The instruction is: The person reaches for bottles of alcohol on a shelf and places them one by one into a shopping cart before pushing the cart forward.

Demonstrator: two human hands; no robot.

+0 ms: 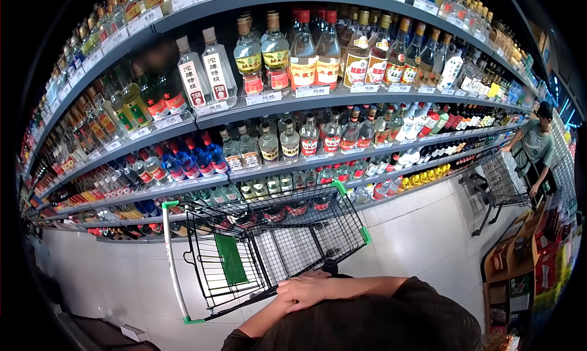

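Observation:
My forearms cross low in the view, in front of my dark top. My right hand [301, 291] lies over my left wrist, its fingers curled round it. Beyond it, my left hand [318, 274] shows only in part, fingers stretched out flat beside the near rim of a shopping cart [282, 234]. The cart is black wire with green corners, and it stands sideways before me. Its pale handle [170, 259] is at the left, away from both hands. A green panel [230, 259] hangs inside the basket, and the wire floor shows bare.
Long shelves [257, 100] of liquor bottles with price tags curve across the view behind the cart. At the right, a person [539, 144] stands by another cart [502, 179]. A display stand [513, 271] with boxed goods is at the lower right. Pale tiles [416, 241] cover the floor.

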